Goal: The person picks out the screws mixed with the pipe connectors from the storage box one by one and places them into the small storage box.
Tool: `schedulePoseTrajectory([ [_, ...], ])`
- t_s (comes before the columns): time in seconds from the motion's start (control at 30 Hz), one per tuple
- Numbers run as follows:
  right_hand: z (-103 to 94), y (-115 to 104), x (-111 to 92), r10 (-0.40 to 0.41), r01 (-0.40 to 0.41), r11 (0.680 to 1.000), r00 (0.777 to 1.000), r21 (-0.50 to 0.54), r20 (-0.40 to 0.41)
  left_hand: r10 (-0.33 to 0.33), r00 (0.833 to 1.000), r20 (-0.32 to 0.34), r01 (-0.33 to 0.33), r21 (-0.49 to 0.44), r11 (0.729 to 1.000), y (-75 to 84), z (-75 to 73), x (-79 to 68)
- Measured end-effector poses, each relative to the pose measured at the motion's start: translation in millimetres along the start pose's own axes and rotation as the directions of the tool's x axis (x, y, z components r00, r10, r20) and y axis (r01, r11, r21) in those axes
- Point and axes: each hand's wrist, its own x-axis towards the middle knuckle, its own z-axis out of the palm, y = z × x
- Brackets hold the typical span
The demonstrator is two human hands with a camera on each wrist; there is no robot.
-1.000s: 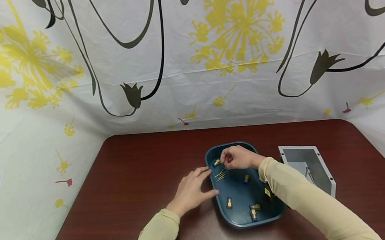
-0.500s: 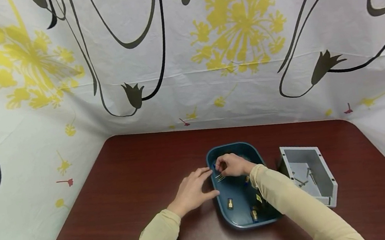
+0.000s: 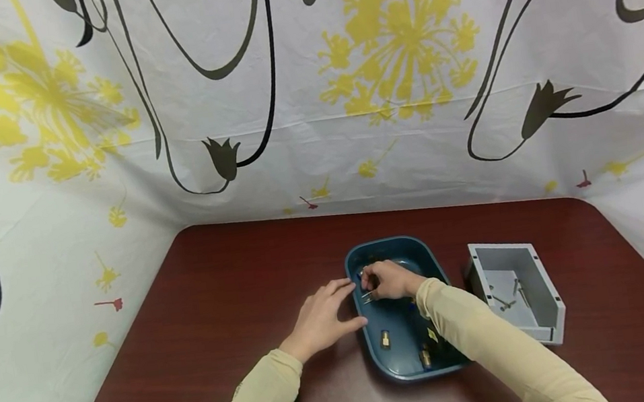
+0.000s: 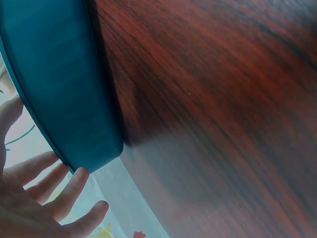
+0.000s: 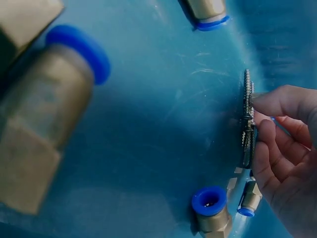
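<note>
In the head view, my left hand (image 3: 321,320) rests against the left rim of a dark teal tray (image 3: 395,320). Its fingers are spread and fairly straight, with the fingertips on the rim in the left wrist view. My right hand (image 3: 392,280) reaches down inside the tray near its left wall. Thumb and fingers pinch at a small bunch of threaded screws (image 5: 247,111) in the right wrist view; how many are held is hidden. Brass push-in fittings (image 5: 210,210) with blue collars lie around that hand. Another brass fitting (image 3: 385,339) sits lower in the tray.
A grey open box (image 3: 548,297) stands right of the tray, with several screws (image 3: 503,303) on its floor. Part of the tray, including a yellow-marked dark item (image 3: 432,334), lies beside my right sleeve. The brown table (image 3: 236,294) meets a patterned curtain (image 3: 308,94) behind.
My right hand has moved slightly left and down to the screws in the tray. Its forearm has shifted left, uncovering the screws in the grey box. The left hand stays put.
</note>
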Motion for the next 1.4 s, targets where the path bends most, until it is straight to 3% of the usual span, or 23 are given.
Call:
schedulePoseTrajectory([
  [0.6,0.7,-1,-2,0.059,-0.063,0.994,0.997,0.092,0.047,-0.002,1.0,-0.012,0.003,0.011,1.0,-0.1,0.2,0.6],
  [1.0,2.2,2,-4,0.08,-0.084,0.993,0.995,0.079,0.055,-0.011,1.0,-0.006,0.011,0.016,1.0,0.7,-0.4,0.3],
  [1.4,3.8,8,-9,0.02,-0.019,0.995,1.0,0.1,-0.007,-0.017,1.0,-0.007,0.017,0.015,1.0,0.3,1.2,-0.4],
])
